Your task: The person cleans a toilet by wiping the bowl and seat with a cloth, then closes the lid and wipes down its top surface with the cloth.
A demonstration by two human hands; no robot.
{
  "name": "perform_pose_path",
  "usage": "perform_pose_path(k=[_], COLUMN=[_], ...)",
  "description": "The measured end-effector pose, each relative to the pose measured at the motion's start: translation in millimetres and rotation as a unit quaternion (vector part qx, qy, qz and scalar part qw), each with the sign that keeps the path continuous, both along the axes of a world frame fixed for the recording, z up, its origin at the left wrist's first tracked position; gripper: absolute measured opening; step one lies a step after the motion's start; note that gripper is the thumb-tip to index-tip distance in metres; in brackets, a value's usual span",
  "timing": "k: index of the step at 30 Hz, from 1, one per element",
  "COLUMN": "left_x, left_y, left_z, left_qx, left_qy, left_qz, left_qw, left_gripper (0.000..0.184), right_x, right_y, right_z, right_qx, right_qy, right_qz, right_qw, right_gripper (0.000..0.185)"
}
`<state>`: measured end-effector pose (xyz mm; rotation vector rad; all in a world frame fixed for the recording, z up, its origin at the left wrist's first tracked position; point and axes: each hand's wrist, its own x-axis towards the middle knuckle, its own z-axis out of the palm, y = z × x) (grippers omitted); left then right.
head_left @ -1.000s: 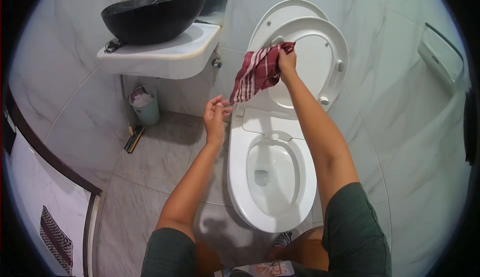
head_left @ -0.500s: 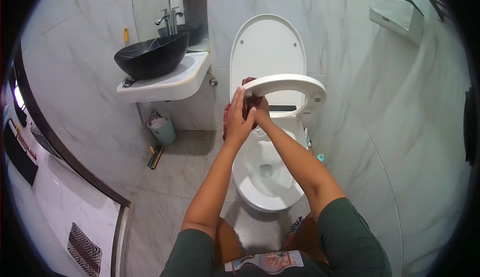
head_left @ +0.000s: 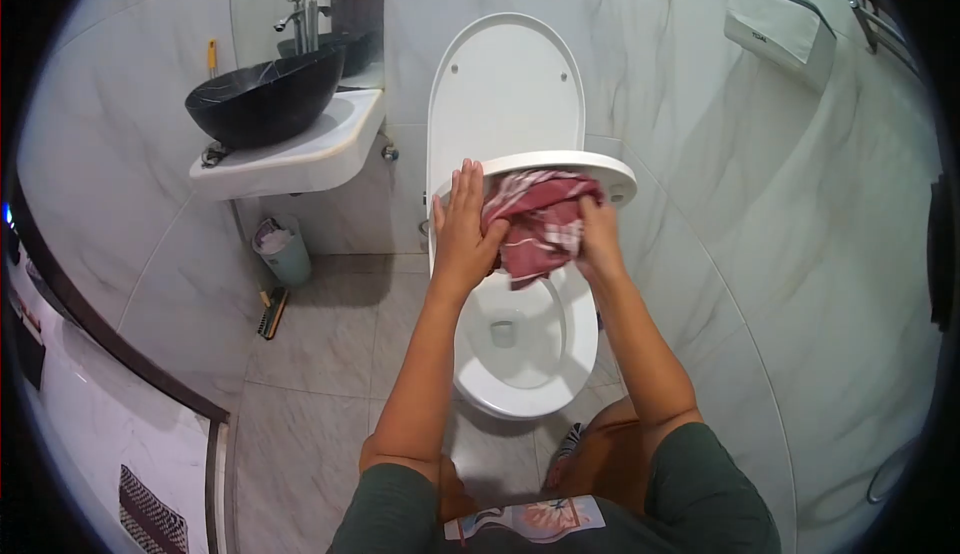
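Note:
The white toilet seat [head_left: 545,160] is tilted up partway between the bowl and the raised lid [head_left: 510,84]. My left hand [head_left: 463,239] is on the seat's left side, its long fingers straight and its thumb to the right, with the seat between them. A red and white checked cloth [head_left: 545,219] hangs bunched against the seat's underside. My right hand [head_left: 600,239], slightly blurred, grips the cloth at its right edge. Below both hands is the toilet bowl [head_left: 525,399], with water at the bottom.
To the left, a black basin [head_left: 265,104] stands on a white counter [head_left: 300,174]. A small bin [head_left: 288,259] and a brush [head_left: 271,314] are on the floor beneath. A white paper holder [head_left: 780,29] hangs on the right wall. The doorway sill [head_left: 215,454] lies at left.
My right hand has moved right, out from behind my left hand, spreading the cloth across the seat's underside. My left hand stays at the seat's left side. The view has shifted slightly.

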<state>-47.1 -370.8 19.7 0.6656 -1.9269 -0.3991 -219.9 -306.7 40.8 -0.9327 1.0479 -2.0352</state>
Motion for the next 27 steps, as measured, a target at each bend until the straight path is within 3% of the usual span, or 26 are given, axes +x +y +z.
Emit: perform_pose_path(k=[2,4,5,9,12,16,19,22,24,27], left_x=[0.3,-2.9,-4.3,-6.4,-4.3,-6.0,-10.4,-8.1,-6.7,-7.8], left_y=[0.7,-2.1,-3.5,-5.6,-11.6,-27.6,-35.0,-40.1,-37.6,-35.6], left_z=[5.5,6.7,5.7,5.0,5.8,2.0,-7.2,-7.4,-3.0,-0.9], left_qx=[-0.016,-0.012,-0.013,-0.002,0.001,0.026,-0.002,0.041,0.035,0.003], left_qy=[-0.023,-0.007,0.005,0.028,0.029,0.067,0.133,0.187,0.161,0.153], left_qz=[0.030,0.027,0.025,0.016,0.001,-0.057,-0.089,-0.150,-0.132,-0.093], left_qw=[0.999,1.000,1.000,0.999,1.000,0.996,0.987,0.970,0.977,0.984], left_gripper=[0.081,0.081,0.082,0.079,0.075,0.071,0.066,0.065,0.069,0.073], right_x=[-10.5,-12.1,-18.0,-37.2,-8.5,22.8,47.5,36.3,11.7,-24.2], right_y=[13.5,23.4,19.3,-34.4,-49.7,-68.8,-77.6,-84.7,-72.3,-49.5], right_z=[-0.5,10.5,8.1,-4.7,2.1,-1.5,-6.8,-13.2,-8.5,0.9], right_qx=[-0.120,-0.202,-0.195,-0.280,-0.202,-0.222,-0.263,-0.264,-0.250,-0.194], right_qy=[0.007,0.095,0.097,0.198,0.377,0.457,0.630,0.687,0.741,0.769], right_qz=[-0.095,-0.253,-0.256,-0.481,-0.587,-0.532,-0.405,-0.411,-0.396,-0.420], right_qw=[0.988,0.941,0.942,0.806,0.687,0.677,0.608,0.539,0.482,0.442], right_gripper=[0.021,0.024,0.024,0.038,0.045,0.043,0.015,0.017,0.021,0.029])
